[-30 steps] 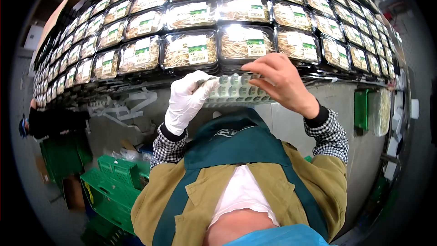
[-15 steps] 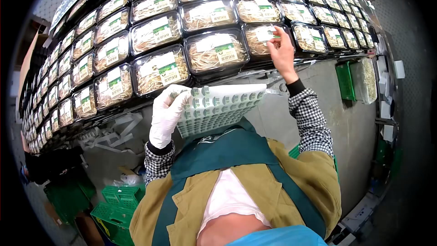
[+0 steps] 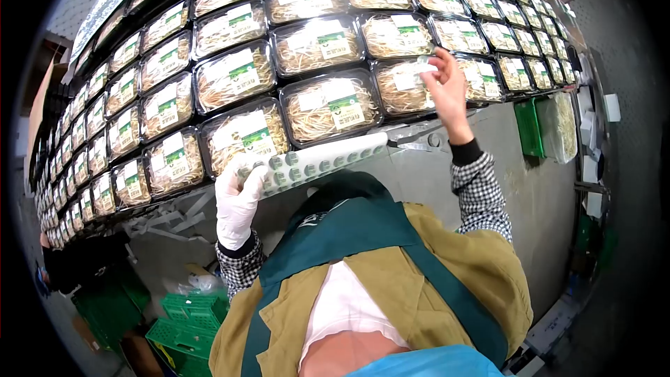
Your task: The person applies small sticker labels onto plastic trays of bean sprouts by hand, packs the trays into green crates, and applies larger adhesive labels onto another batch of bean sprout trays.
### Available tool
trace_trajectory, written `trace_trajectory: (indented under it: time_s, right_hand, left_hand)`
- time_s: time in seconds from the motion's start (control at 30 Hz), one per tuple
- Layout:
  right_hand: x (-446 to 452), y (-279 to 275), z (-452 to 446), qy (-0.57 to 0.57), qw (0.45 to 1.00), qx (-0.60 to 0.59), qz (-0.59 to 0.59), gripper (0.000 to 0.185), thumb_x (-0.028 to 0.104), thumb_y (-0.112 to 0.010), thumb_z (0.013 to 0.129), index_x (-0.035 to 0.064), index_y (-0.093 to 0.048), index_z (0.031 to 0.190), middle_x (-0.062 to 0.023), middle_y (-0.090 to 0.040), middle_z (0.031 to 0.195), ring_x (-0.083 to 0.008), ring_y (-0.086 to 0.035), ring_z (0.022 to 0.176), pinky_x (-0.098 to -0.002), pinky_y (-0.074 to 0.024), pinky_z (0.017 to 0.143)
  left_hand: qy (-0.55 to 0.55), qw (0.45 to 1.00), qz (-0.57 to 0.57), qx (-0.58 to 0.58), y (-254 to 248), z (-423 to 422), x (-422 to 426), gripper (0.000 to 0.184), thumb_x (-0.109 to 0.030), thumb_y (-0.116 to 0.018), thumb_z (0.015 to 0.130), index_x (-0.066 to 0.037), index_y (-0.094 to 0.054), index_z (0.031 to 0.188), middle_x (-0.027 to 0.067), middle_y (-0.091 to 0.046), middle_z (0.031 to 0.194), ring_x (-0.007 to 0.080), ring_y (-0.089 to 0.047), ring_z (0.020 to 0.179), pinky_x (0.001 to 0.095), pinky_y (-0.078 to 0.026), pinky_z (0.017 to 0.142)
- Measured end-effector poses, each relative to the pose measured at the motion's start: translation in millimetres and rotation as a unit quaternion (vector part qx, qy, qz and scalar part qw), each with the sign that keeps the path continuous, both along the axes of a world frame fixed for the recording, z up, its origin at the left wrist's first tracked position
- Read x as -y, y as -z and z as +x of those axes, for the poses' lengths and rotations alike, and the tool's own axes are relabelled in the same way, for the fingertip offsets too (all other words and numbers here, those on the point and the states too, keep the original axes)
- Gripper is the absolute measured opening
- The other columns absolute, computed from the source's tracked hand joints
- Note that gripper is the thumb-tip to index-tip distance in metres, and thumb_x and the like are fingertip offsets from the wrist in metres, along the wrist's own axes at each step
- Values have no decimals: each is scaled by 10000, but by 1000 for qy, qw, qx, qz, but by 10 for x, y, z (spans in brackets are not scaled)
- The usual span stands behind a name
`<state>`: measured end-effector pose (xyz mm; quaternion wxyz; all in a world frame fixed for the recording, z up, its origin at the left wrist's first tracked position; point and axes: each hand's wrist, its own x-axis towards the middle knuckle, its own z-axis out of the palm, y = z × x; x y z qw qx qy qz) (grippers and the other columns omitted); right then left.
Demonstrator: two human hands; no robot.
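My left hand (image 3: 239, 204), in a white glove, grips the left end of a sheet of round green stickers (image 3: 321, 162), which stretches to the right below the front row of packs. My bare right hand (image 3: 447, 91) is raised over a front-row pack of sprouts (image 3: 403, 91). Thumb and forefinger are held close, with a small, pale round sticker (image 3: 423, 61) at the fingertips. Left of that pack lies another sprout pack (image 3: 331, 108) with a white and green label. A third labelled pack (image 3: 246, 136) sits just above my left hand.
Rows of black trays with labelled sprouts (image 3: 317, 42) cover the surface ahead. Green crates (image 3: 192, 311) stand at the lower left, near a person in dark clothing (image 3: 84, 258). A green crate (image 3: 530, 129) stands at the right, and white strips (image 3: 171, 223) lie below the left edge.
My left hand has moved down and left with the sheet, which now looks narrower. My right hand has left the sheet and risen to the right over the front packs. The view has turned.
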<state>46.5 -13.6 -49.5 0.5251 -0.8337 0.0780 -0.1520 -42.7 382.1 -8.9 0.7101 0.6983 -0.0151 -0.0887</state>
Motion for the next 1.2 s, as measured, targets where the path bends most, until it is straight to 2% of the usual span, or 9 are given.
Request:
trace_trajectory:
  time_s: [0.27, 0.53, 0.6, 0.67, 0.73, 0.97, 1.1, 1.17, 1.2]
  right_hand:
    - [-178, 211, -195, 19, 921, 120, -370, 542, -32, -599, 778, 27, -446, 1295, -140, -548, 1080, -235, -574, 847, -349, -482, 765]
    - [-80, 145, 709, 54, 998, -3, -29, 524, 183, -717, 770, -19, -503, 1203, -78, -703, 872, -139, -656, 766, -279, -501, 730]
    - [-144, 277, 930, 41, 992, 7, -115, 518, 195, -715, 795, 16, -499, 1230, -46, -690, 856, -107, -621, 710, -247, -468, 705]
    - [-122, 362, 979, 25, 911, 40, -411, 500, 241, -705, 787, 62, -514, 1213, -26, -673, 789, -169, -625, 712, -311, -451, 678]
    - [-155, 105, 943, 45, 848, 53, -525, 478, 256, -674, 786, 87, -506, 1201, -58, -629, 906, -255, -600, 893, -359, -446, 702]
    - [-63, 291, 1991, 33, 977, 97, -186, 206, 233, -681, 755, 28, -699, 759, -136, -670, 857, -300, -615, 901, -363, -460, 840]
    - [-227, 398, 2233, 59, 928, 23, -368, 221, 305, -656, 765, 94, -701, 814, -109, -628, 987, -281, -594, 955, -449, -444, 819]
    - [-149, 315, 2261, 55, 875, 36, -480, 362, 307, -669, 775, 92, -565, 1046, -100, -594, 984, -289, -592, 921, -482, -437, 734]
    - [-137, 228, 2235, 36, 867, 72, -492, 363, 257, -661, 791, 82, -525, 1078, -108, -597, 970, -292, -601, 902, -459, -454, 716]
  left_hand:
    - [16, 999, -43, -23, 43, 89, 114, 150, -39, -603, 886, 9, -595, 1027, 27, -656, 845, 66, -588, 719, 207, -473, 658]
    - [5, 997, -69, -31, -149, 211, 321, 160, -16, -584, 886, 16, -610, 1041, 48, -669, 876, 70, -610, 739, 199, -488, 657]
    - [-10, 996, -84, -35, -151, 233, 376, 149, -15, -582, 888, 16, -615, 1030, 50, -670, 876, 71, -610, 741, 203, -491, 667]
    - [-20, 996, -86, -23, -133, 229, 364, 170, -17, -578, 893, 23, -600, 1056, 54, -667, 906, 79, -612, 767, 215, -497, 695]
    - [-30, 995, -94, -18, -110, 239, 340, 188, -18, -573, 897, 28, -590, 1079, 55, -664, 930, 84, -613, 787, 224, -502, 714]
    - [-31, 993, -110, 8, -136, 362, 441, 244, -12, -481, 935, 20, -526, 1172, 78, -598, 1069, 104, -570, 915, 244, -469, 812]
    - [-51, 997, -62, 17, -196, 469, 489, 246, -39, -457, 936, 4, -526, 1168, 79, -583, 1053, 114, -546, 940, 258, -436, 844]
    - [-60, 998, 7, -31, -230, 474, 418, 251, -40, -464, 923, -7, -537, 1161, 77, -592, 987, 106, -545, 867, 259, -447, 781]
    - [-96, 988, 64, 102, -121, 517, 450, 227, -53, -482, 918, -12, -546, 1131, 65, -597, 904, 92, -536, 764, 248, -447, 696]
